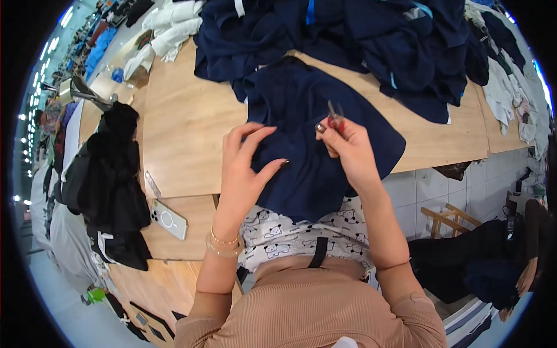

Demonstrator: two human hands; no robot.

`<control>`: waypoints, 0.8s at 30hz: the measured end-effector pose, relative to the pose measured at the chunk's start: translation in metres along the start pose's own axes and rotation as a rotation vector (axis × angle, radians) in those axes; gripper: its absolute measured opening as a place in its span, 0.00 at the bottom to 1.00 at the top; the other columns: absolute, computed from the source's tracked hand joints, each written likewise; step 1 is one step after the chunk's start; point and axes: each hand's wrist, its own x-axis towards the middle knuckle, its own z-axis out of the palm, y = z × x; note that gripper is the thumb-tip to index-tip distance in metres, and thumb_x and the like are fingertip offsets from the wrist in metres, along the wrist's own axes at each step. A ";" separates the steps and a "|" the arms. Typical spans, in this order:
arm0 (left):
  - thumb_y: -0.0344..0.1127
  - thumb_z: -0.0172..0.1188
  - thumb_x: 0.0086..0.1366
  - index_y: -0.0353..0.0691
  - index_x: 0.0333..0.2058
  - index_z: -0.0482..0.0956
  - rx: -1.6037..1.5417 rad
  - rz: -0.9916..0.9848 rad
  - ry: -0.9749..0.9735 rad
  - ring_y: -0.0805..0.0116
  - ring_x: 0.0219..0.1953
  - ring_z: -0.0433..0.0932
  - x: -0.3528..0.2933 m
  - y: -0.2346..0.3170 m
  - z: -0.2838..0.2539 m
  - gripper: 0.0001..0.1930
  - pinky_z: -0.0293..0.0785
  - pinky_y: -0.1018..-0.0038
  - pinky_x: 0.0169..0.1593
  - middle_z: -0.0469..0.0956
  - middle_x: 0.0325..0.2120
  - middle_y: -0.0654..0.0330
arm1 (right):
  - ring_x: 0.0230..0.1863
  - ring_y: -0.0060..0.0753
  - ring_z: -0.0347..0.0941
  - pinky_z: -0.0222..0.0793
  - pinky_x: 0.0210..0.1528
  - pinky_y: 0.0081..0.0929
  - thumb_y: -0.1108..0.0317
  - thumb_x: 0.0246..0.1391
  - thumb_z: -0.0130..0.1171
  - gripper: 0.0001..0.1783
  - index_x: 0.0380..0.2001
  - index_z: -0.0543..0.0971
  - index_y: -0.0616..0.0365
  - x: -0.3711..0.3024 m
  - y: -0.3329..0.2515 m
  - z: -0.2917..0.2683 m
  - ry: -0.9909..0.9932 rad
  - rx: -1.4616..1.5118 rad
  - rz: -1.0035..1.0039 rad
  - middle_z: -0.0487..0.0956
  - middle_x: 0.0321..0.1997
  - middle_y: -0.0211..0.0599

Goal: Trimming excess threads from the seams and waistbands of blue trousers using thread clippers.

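A navy blue garment [301, 122] lies spread on the wooden table in front of me, its lower part hanging over the near edge toward my lap. My left hand [246, 156] hovers at the garment's left side, thumb and fingers apart, with nothing between them. In my right hand [348, 142] is a small pair of thread snips [335, 119] with red handles. The fingers wrap round it and its metal blades point away from me, above the cloth.
A heap of navy garments [406, 52] covers the table's far side. White cloth [171, 26] lies at the far left, black garments [107, 174] hang at the left edge. A white phone [169, 220] rests on a lower wooden surface. A wooden stool [444, 220] stands at the right.
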 end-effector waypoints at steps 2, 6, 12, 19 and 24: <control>0.32 0.72 0.42 0.47 0.46 0.78 0.125 0.141 -0.110 0.53 0.55 0.64 0.006 0.001 0.003 0.28 0.63 0.60 0.57 0.69 0.52 0.59 | 0.21 0.09 0.56 0.49 0.23 0.12 0.68 0.60 0.56 0.07 0.32 0.76 0.61 -0.001 0.003 -0.001 0.006 0.056 0.031 0.72 0.25 0.22; 0.33 0.70 0.45 0.47 0.40 0.81 0.260 0.164 -0.209 0.54 0.58 0.64 0.006 -0.018 0.018 0.20 0.63 0.63 0.57 0.71 0.51 0.63 | 0.21 0.08 0.56 0.48 0.22 0.12 0.66 0.60 0.57 0.08 0.32 0.77 0.60 -0.005 0.007 -0.001 -0.004 0.110 0.040 0.72 0.24 0.20; 0.24 0.61 0.53 0.37 0.29 0.79 0.025 0.100 -0.067 0.56 0.51 0.70 0.004 -0.052 0.027 0.04 0.66 0.65 0.56 0.80 0.35 0.61 | 0.24 0.07 0.56 0.49 0.25 0.10 0.64 0.61 0.56 0.09 0.33 0.76 0.59 -0.011 0.009 -0.011 0.017 0.002 0.050 0.72 0.27 0.20; 0.30 0.62 0.56 0.40 0.32 0.76 0.141 0.012 -0.099 0.57 0.56 0.67 0.000 -0.036 0.014 0.05 0.57 0.61 0.58 0.80 0.38 0.65 | 0.27 0.10 0.54 0.49 0.30 0.11 0.61 0.63 0.53 0.12 0.35 0.73 0.59 -0.012 0.009 -0.012 0.035 -0.254 0.002 0.66 0.24 0.18; 0.37 0.68 0.49 0.48 0.32 0.83 0.346 0.086 -0.189 0.61 0.59 0.63 -0.013 -0.039 0.033 0.10 0.53 0.59 0.58 0.77 0.38 0.71 | 0.27 0.11 0.56 0.50 0.31 0.12 0.59 0.64 0.53 0.13 0.35 0.73 0.60 -0.012 0.018 -0.017 0.016 -0.281 0.047 0.66 0.24 0.19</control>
